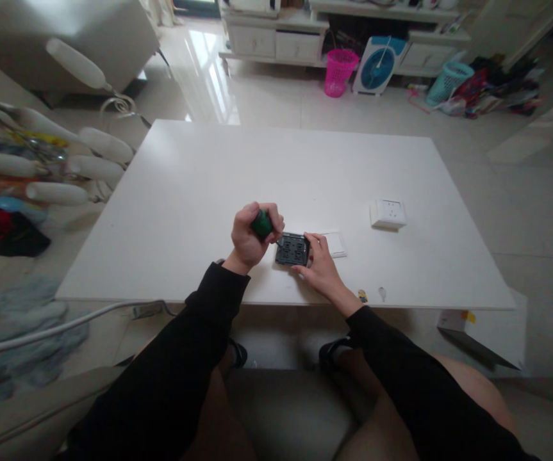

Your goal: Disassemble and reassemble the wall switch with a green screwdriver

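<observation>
My left hand [253, 235] is closed round the green handle of a screwdriver [261, 224]. Its thin shaft slants down to the left side of a black electrical socket part [293, 250], whose slotted inner face points up. Fingers of my right hand [321, 261] grip the right side of that socket part against the table. Just behind my right hand lies a flat white switch plate [336, 244], partly covered by the fingers. Whether the screwdriver tip sits in a screw is too small to tell.
A white socket box [388, 214] stands on the white table [199, 173] to the right. Near the front edge lie a small yellow figure sticker [363, 296] and a small clear piece [382, 293]. A white cable [79, 326] runs below the table's left front edge.
</observation>
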The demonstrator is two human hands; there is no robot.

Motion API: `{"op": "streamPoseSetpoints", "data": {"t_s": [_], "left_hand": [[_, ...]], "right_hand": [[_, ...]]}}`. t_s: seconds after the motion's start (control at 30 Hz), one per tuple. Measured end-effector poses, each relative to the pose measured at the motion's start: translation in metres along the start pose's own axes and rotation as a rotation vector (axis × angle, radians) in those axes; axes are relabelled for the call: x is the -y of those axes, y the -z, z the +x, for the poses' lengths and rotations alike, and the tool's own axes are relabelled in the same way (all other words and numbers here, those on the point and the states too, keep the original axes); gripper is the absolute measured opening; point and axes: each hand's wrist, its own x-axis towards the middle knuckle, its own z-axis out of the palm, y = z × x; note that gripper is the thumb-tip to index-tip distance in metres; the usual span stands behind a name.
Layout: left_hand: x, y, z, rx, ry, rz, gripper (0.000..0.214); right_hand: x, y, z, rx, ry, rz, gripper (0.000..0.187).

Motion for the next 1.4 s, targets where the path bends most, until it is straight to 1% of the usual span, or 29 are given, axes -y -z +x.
{"op": "streamPoseSetpoints", "data": {"t_s": [0.33,0.57,0.83,1.03,1.23,1.4], "left_hand": [[0.0057,0.001,0.0011,-0.005,0.009,0.022,0.071],[0.0064,0.0025,-0.0016,0.051,0.012,0.03,0.064],[0.0018,0.0008,-0.0023,0.003,0.04,0.07,0.073],[0.0027,0.0017,-0.0032,0.05,0.016,0.079,0.065],[0.0061,0.0046,-0.0045,0.075,-0.03,0.124,0.064],[0.0031,0.0044,-0.0059,0.144,0.005,0.163,0.056]], "right_hand": [[0.0024,-0.0002,-0.0001,0.005,-0.005,0.012,0.086],[0.0033,-0.0001,0.0006,0.007,-0.004,0.002,0.087],[0.0032,-0.001,-0.0014,0.015,-0.002,0.025,0.087],[0.0059,-0.0002,-0.0016,0.009,0.0,0.019,0.087],[0.007,-0.0001,-0.0013,0.019,0.002,0.024,0.086],[0.0064,-0.0004,-0.0015,0.015,-0.016,0.029,0.086]]}}
